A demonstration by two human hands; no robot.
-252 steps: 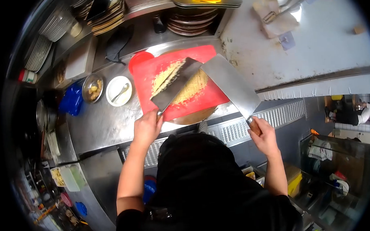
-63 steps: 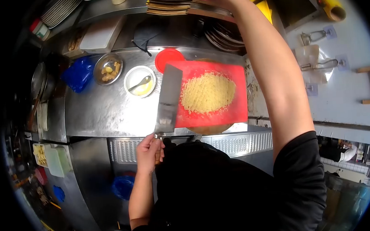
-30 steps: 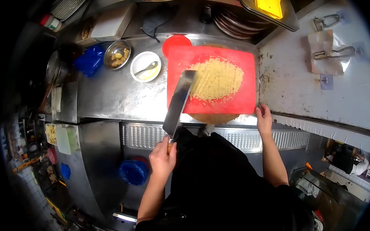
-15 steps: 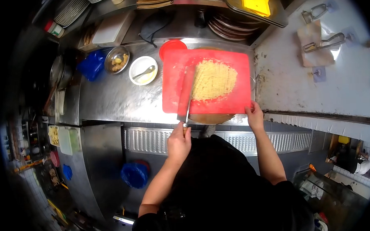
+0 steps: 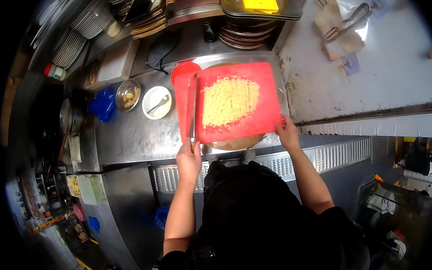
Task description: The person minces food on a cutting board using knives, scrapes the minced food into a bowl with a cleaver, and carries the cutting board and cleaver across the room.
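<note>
On the steel counter a red cutting board [image 5: 268, 118] carries a flat patch of finely chopped yellow food [image 5: 231, 100]. My left hand [image 5: 189, 161] is closed around the handle of a large knife [image 5: 192, 104] at the board's near left corner. The blade lies along the left side of the board, pointing away from me. Whether these fingers also grip the board's edge, I cannot tell. My right hand [image 5: 288, 132] pinches the near right corner of the board. A round wooden board [image 5: 238, 143] shows from beneath the red one.
Left of the board stand a white tub [image 5: 151, 97] with a spoon, a metal bowl [image 5: 123, 103] of knobbly pieces and a blue bag [image 5: 102, 105]. A red round item [image 5: 184, 69] sits behind. Stacked plates [image 5: 245, 36] fill the shelf; a white panel [image 5: 305, 87] borders the right.
The knife has shifted left, away from the chopped food, and my left hand now sits at the board's near left corner. My right hand keeps its corner. The head view has turned slightly.
</note>
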